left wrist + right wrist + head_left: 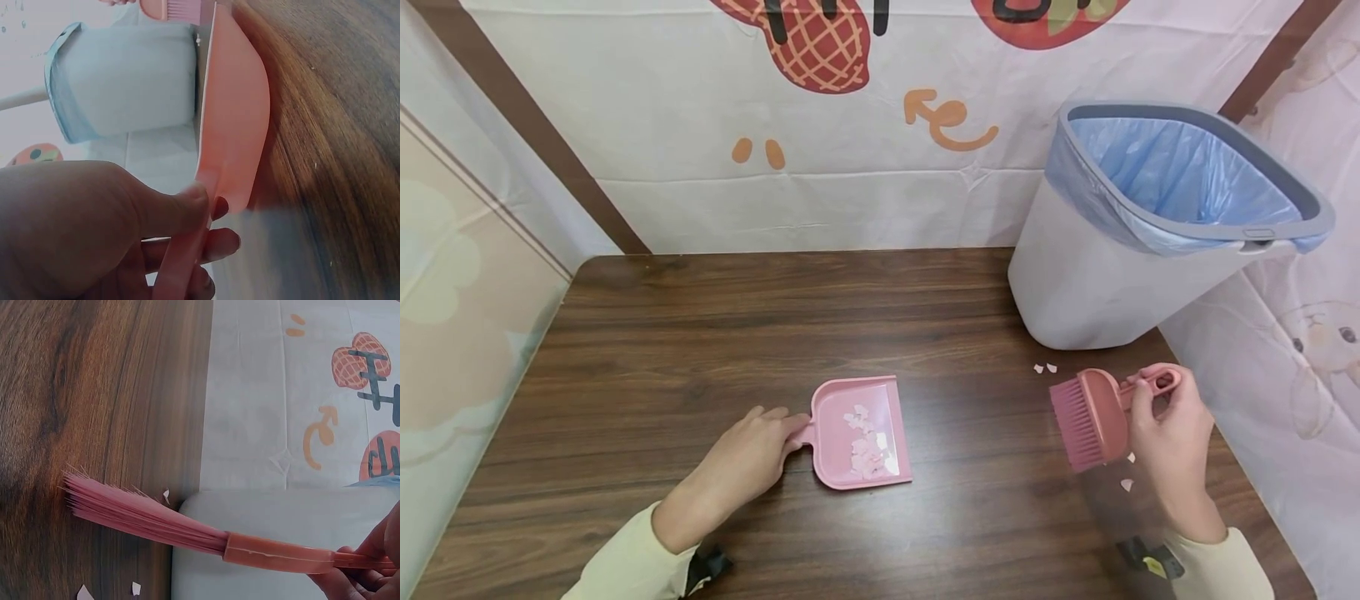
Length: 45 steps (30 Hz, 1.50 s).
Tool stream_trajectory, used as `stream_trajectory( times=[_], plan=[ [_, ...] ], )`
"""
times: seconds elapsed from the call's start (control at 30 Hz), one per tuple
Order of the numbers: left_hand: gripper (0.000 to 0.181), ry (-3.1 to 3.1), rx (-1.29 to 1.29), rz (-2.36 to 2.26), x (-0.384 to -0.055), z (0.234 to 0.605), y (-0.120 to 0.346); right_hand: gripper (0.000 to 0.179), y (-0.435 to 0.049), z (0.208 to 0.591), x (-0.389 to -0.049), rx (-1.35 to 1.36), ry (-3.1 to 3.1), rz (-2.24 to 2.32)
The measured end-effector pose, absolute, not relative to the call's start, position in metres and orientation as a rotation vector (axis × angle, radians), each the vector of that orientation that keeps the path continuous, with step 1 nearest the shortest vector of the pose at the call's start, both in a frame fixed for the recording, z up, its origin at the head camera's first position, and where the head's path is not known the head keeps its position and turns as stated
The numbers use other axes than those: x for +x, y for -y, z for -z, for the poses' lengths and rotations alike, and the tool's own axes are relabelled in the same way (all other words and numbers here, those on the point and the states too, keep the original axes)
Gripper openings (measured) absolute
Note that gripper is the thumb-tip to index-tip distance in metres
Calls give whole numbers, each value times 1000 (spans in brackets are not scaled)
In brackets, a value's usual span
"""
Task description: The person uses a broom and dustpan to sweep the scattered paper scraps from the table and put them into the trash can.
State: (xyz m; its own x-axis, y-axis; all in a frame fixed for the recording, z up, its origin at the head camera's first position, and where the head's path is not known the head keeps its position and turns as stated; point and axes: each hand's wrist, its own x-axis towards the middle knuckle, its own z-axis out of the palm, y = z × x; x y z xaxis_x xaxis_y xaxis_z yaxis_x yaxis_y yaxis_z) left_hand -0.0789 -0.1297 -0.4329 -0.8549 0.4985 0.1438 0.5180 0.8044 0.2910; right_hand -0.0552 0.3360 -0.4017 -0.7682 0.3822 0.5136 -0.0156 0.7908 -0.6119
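My left hand (750,457) grips the handle of a pink dustpan (831,433) on the brown wooden table. Small pale paper scraps (867,454) lie in the pan, whose straight edge faces right. In the left wrist view, thumb and fingers pinch the dustpan's handle (181,259). My right hand (1176,437) holds a pink hand brush (1101,412) by its looped handle, bristles pointing left. The right wrist view shows the bristles (137,509) close to the tabletop; whether they touch it I cannot tell. Loose scraps (1127,484) lie beside the brush, and two more (1045,368) lie behind it.
A pale grey trash bin (1093,283) with a blue liner (1195,171) stands at the table's back right. A printed white cloth (880,208) hangs behind the wooden table (760,325). Another cloth (1326,358) borders the right side.
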Motion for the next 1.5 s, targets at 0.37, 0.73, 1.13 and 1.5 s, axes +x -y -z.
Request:
stream_trajectory(
  times=[0.37,0.73,1.13,1.5],
  plan=[
    [20,2932,-878,556,-81,430,130,14,-336,401,-57,-276,2342,-804],
    [20,2871,-960,624,-90,424,132,15,-337,401,-57,-290,2342,-805],
    [21,2797,-1019,608,-111,387,121,17,-339,400,-54,-319,2360,-820],
    [23,2811,-1096,617,-142,341,116,17,-338,399,-53,-327,2387,-813]
  ],
)
